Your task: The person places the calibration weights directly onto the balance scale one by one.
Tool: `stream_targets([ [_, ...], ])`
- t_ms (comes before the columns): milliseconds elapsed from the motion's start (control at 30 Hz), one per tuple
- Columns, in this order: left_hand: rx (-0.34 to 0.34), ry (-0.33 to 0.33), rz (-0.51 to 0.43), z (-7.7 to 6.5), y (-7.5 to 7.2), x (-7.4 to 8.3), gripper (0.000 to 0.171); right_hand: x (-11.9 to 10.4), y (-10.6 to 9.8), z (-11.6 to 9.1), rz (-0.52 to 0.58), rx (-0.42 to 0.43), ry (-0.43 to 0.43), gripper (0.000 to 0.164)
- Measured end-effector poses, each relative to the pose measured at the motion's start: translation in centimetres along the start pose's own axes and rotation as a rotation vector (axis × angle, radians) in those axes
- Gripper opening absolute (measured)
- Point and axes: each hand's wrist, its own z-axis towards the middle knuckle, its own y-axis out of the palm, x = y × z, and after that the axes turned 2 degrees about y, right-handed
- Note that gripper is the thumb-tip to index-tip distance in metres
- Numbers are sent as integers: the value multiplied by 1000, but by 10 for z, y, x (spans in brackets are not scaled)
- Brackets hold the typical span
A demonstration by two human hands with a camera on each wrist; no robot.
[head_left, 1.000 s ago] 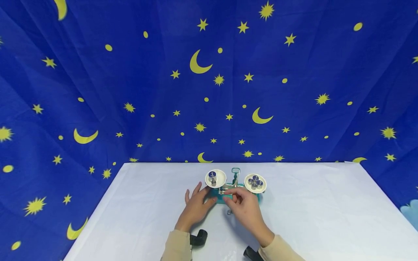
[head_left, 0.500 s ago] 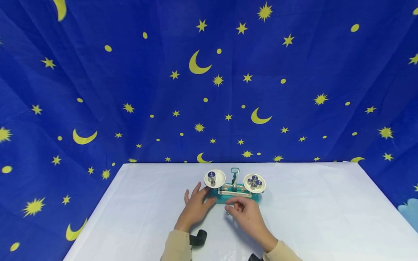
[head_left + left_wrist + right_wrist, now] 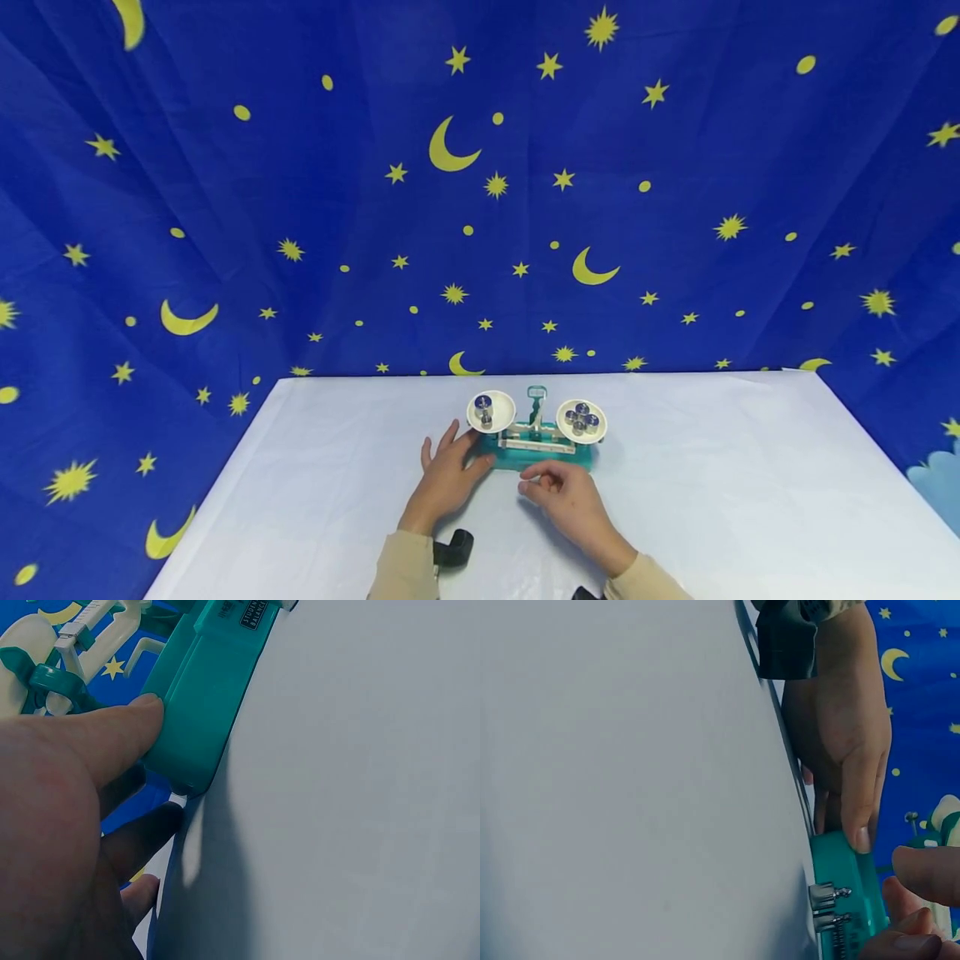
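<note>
A balance scale (image 3: 517, 460) with a teal base and two white pans stands on the table. On its left pan (image 3: 504, 408) are two metal weights (image 3: 483, 406); several more weights (image 3: 582, 414) sit on the right pan (image 3: 581, 437). My left hand (image 3: 444, 483) holds the left end of the base, thumb on top and other fingers spread behind the end. In front of the base, my right hand (image 3: 566, 496) has loosely bent fingers, with a gap between thumb and fingertips. Two small metal weights (image 3: 825, 897) stand at the base's front edge, hidden in the head view.
A white-covered table (image 3: 727, 483) carries everything. Behind it hangs a blue cloth (image 3: 375, 208) with yellow moons and stars. Black wrist camera mounts (image 3: 454, 550) show near both sleeves.
My right hand has drawn back from over the beam toward the table in front of the base, uncovering the beam. The left hand stays on the base.
</note>
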Motion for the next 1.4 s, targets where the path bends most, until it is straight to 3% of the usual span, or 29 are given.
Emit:
stream_targets([
  [367, 0, 5, 5, 0, -2, 0, 56, 6, -1, 4, 66, -70, 98, 23],
  [767, -11, -7, 10, 1, -3, 2, 56, 10, -1, 5, 49, -75, 78, 21],
  [1400, -14, -8, -1, -1, -2, 2, 57, 11, 2, 5, -85, -19, 9, 11],
])
